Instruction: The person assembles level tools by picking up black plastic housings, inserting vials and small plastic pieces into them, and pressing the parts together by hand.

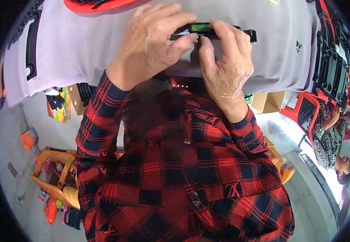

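A long black plastic part (251, 35) lies across both hands over the grey cloth-covered table. In its middle is a shiny green-tinted insert (201, 27). My left hand (153, 44) pinches the part's left stretch, thumb at the near edge and fingers over the top, hiding that end. With thumb and forefinger, my right hand (229, 60) grips it right of the green insert, and the part's right end sticks out beyond the fingers. Whether the insert sits fully inside the part, I cannot tell.
A red tray (78, 7) holding thin black pieces stands at the far edge. Another long black part (31, 48) lies at the left, a small black piece (298, 46) at the right. Black parts (331, 74) are stacked far right, near a seated person (328, 137).
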`<state>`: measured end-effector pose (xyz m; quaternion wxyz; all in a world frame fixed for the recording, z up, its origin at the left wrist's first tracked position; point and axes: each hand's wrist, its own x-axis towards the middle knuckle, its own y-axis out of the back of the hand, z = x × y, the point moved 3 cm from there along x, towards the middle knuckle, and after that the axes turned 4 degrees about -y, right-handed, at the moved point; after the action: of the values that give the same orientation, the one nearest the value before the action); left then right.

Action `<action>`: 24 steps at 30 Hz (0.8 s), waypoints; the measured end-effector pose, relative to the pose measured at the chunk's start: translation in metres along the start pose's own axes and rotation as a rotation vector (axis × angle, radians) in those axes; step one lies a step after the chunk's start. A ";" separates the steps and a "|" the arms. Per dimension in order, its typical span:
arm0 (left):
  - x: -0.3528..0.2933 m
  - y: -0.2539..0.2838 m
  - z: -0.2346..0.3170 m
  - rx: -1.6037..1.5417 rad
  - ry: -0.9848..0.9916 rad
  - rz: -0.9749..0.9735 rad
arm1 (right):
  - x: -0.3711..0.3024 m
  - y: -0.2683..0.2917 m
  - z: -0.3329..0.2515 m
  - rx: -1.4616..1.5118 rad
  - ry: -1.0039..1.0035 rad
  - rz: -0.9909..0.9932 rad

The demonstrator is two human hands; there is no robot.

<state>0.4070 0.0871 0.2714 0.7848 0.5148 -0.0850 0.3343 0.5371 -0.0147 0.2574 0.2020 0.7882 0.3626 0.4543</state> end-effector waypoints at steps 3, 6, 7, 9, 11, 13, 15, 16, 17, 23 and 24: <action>0.004 0.003 -0.002 -0.043 0.022 -0.089 | -0.004 0.003 0.002 -0.022 0.051 -0.035; 0.009 -0.009 -0.012 -0.335 -0.137 0.145 | -0.005 0.004 0.000 -0.041 0.148 -0.099; 0.018 -0.002 -0.007 -0.626 -0.306 0.408 | -0.004 0.006 0.000 -0.052 0.205 -0.139; 0.023 0.003 -0.001 -0.434 -0.056 0.097 | 0.001 0.013 0.004 -0.082 0.250 -0.180; 0.028 0.007 0.000 -0.217 0.192 -0.208 | 0.002 0.013 0.007 -0.102 0.303 -0.217; 0.031 0.007 0.002 -0.248 0.237 -0.230 | 0.001 0.012 0.010 -0.173 0.420 -0.233; 0.032 0.006 0.002 -0.295 0.275 -0.233 | 0.004 0.014 0.012 -0.195 0.459 -0.260; 0.032 0.005 0.002 -0.341 0.314 -0.235 | 0.006 0.015 0.013 -0.218 0.499 -0.287; 0.032 0.004 0.002 -0.341 0.314 -0.238 | 0.008 0.016 0.014 -0.217 0.497 -0.287; 0.022 -0.015 -0.018 -0.269 0.398 -0.295 | 0.008 0.015 0.014 -0.193 0.515 -0.318; 0.023 -0.008 -0.011 -0.268 0.334 -0.244 | 0.009 0.018 0.017 -0.133 0.472 -0.309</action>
<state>0.4273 0.1045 0.2713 0.8838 0.3500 0.0653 0.3034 0.5621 -0.0190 0.2654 0.2304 0.5813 0.4847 0.6116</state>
